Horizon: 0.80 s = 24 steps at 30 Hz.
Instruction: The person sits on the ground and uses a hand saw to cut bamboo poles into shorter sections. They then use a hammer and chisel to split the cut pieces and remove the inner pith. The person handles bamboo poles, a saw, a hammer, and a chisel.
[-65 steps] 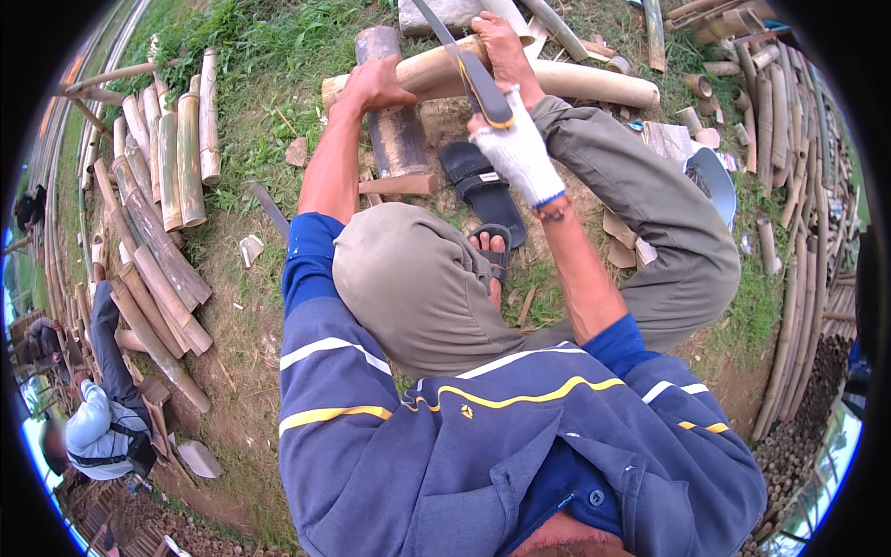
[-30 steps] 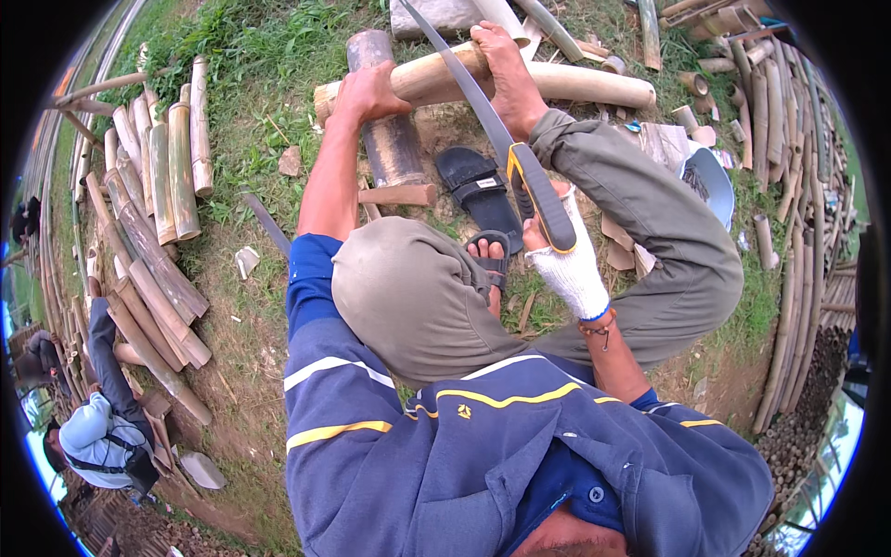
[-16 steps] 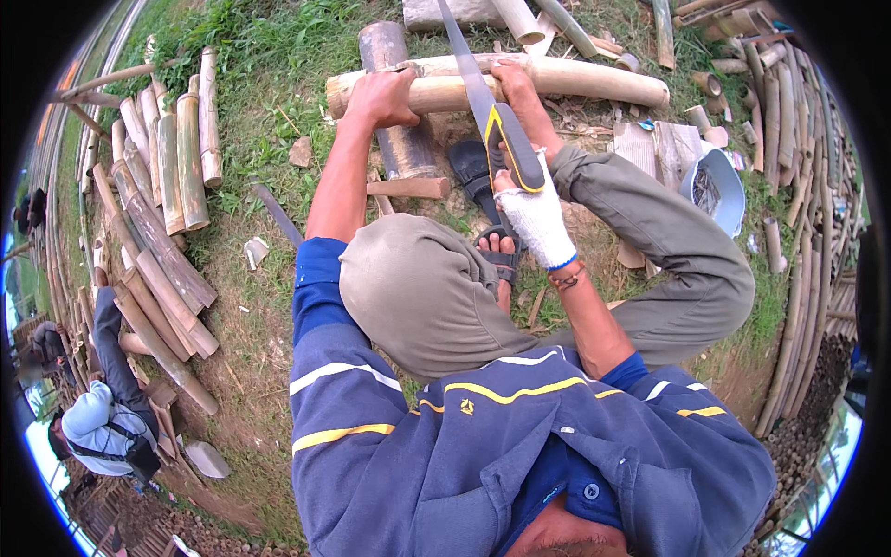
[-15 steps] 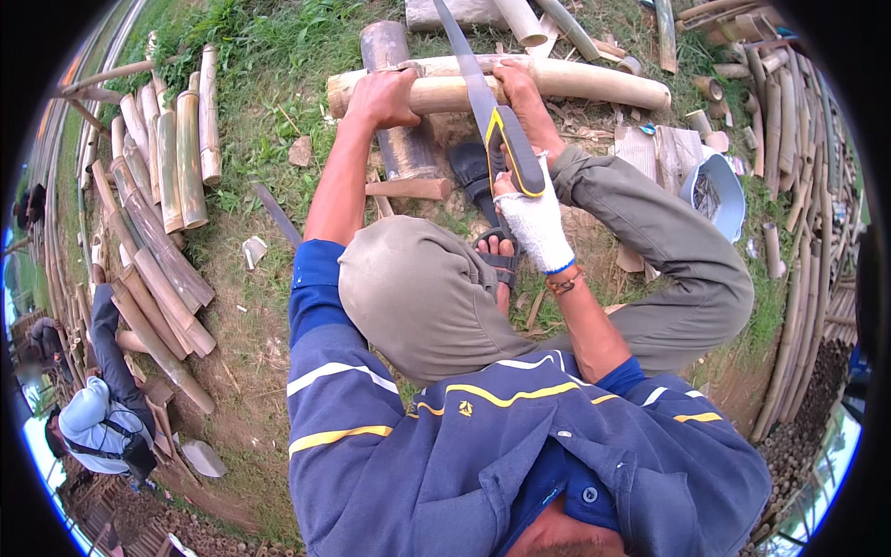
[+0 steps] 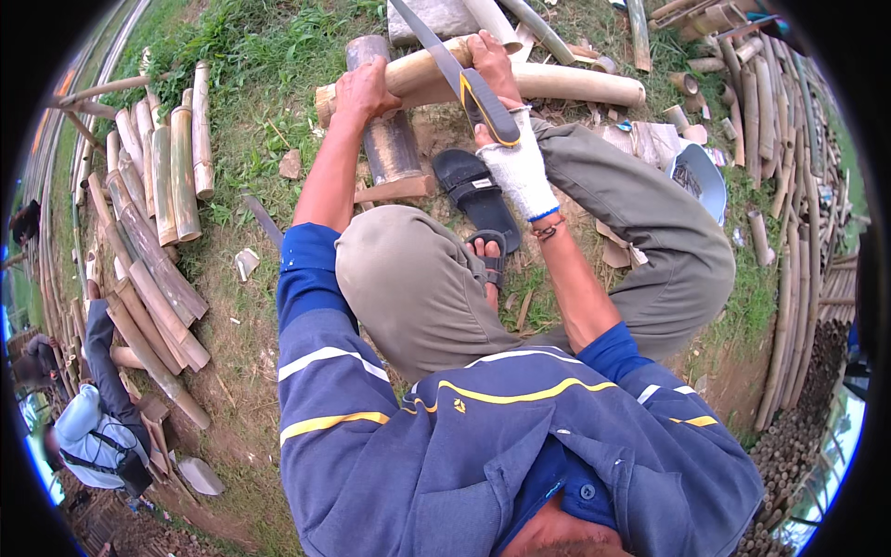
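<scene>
My left hand [image 5: 365,90] is wrapped round the left part of a short, pale bamboo piece [image 5: 419,71], which slants up to the right. Under it lies a dark round log [image 5: 391,147]. My bare right foot [image 5: 494,67] presses on the right end of this piece. A second bamboo piece [image 5: 580,83] extends to the right beyond the foot. In a white glove with bare fingers, my right hand [image 5: 516,162] grips the black and yellow handle of a handsaw [image 5: 489,110]. Its blade points up and left across the bamboo; whether teeth touch it I cannot tell.
An empty black sandal [image 5: 476,193] lies between my legs. A wooden bar [image 5: 395,189] and a blade [image 5: 263,220] lie near my left knee. Cut bamboo [image 5: 159,269] lies at left, near a person in light blue [image 5: 90,429]. A blue bucket [image 5: 707,186] stands right.
The bamboo under my left hand has swung so its right end points farther away. My right foot has moved left and away with it. The saw has moved slightly forward and left.
</scene>
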Each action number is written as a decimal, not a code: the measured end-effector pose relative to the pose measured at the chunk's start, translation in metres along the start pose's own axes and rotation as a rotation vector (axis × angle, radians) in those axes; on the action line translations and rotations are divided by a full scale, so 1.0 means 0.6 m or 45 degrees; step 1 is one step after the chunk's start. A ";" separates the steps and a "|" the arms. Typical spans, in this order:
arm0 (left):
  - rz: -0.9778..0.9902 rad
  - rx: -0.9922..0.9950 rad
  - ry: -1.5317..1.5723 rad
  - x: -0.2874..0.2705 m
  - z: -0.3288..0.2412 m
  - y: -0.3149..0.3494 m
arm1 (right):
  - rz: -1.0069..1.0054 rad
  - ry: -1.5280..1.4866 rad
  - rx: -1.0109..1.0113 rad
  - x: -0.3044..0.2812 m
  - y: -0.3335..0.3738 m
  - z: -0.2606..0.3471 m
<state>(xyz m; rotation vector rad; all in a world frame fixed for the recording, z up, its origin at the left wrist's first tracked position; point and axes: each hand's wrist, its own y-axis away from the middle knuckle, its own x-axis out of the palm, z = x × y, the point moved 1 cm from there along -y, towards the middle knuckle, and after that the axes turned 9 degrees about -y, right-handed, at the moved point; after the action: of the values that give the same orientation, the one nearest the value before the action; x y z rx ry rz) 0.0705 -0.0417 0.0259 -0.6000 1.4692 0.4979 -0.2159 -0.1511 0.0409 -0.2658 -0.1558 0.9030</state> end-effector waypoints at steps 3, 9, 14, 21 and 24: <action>0.113 0.008 -0.029 -0.002 -0.015 -0.004 | -0.065 -0.107 0.117 -0.013 0.003 -0.036; 0.066 0.091 -0.008 -0.022 -0.002 -0.003 | 0.014 -0.080 -0.051 0.002 -0.078 0.036; 0.151 0.079 0.031 -0.016 0.013 -0.003 | 0.077 -0.238 0.114 0.021 -0.076 0.072; 0.130 0.093 0.008 -0.011 0.010 0.002 | 0.011 -0.102 0.153 0.009 0.000 0.049; 0.061 0.097 -0.012 -0.017 -0.002 -0.003 | -0.033 -0.007 -0.098 0.026 0.009 0.027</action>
<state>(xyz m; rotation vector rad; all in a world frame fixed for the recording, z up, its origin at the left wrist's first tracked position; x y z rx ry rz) 0.0702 -0.0433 0.0362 -0.5028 1.4893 0.4792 -0.2145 -0.1326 0.0554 -0.3324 -0.1992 0.8731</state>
